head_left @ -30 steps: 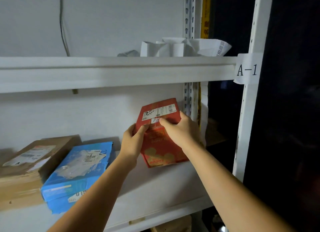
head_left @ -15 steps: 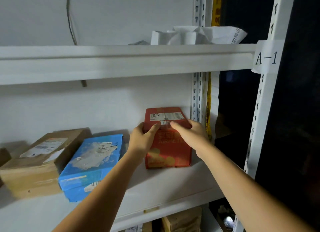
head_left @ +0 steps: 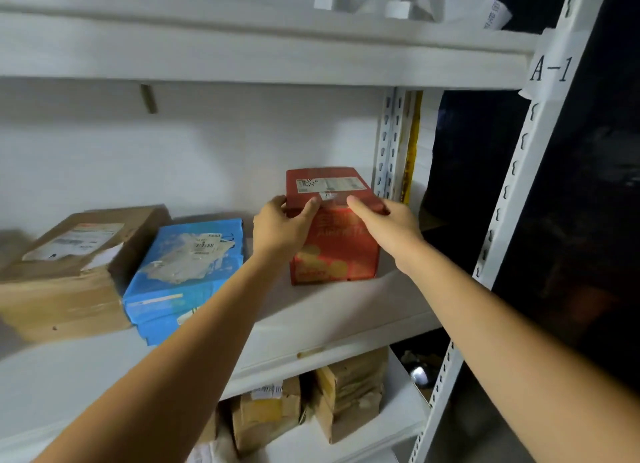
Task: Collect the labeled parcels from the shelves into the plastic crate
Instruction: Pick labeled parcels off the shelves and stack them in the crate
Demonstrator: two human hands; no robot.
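A: Where is the red parcel (head_left: 334, 254)?
B: It stands upright on the middle shelf (head_left: 346, 310), label on top. The blue parcel (head_left: 187, 265) lies at its nine o'clock.
A: And the hands?
B: The left hand (head_left: 280, 230) grips its upper corner at ten o'clock. The right hand (head_left: 391, 227) clasps the two o'clock corner, thumb in front. Its fingers seem wrapped behind the box, though they are hidden.

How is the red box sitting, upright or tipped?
Upright: the red box rests flat on the shelf, shipping label facing up.

Dim — soft blur (edges warped)
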